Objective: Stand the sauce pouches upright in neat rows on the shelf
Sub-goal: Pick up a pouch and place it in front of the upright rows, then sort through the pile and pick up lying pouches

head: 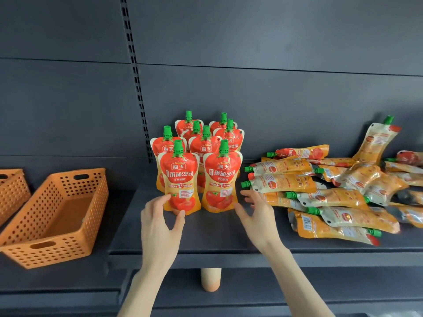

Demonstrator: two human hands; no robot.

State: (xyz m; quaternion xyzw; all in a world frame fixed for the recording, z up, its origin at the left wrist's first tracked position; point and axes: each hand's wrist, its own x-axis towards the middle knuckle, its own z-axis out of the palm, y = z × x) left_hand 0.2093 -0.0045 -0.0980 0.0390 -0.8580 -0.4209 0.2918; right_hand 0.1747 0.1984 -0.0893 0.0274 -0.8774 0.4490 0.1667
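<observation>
Several red and orange sauce pouches with green caps stand upright in two rows on the dark shelf (206, 234). My left hand (160, 221) pinches the bottom edge of the front left pouch (179, 179) between thumb and fingers. The front right pouch (220, 181) stands beside it. My right hand (256, 213) hovers with spread fingers just right of that pouch's base, holding nothing. A pile of pouches (332, 193) lies flat on the right part of the shelf, and one pouch (375, 140) leans against the back wall.
An orange perforated basket (57, 216) sits on the lower shelf at left, with part of a second basket (11, 188) behind it. A slotted upright (137, 83) runs up the dark back panel. A pale cylinder (210, 279) hangs under the shelf's front edge.
</observation>
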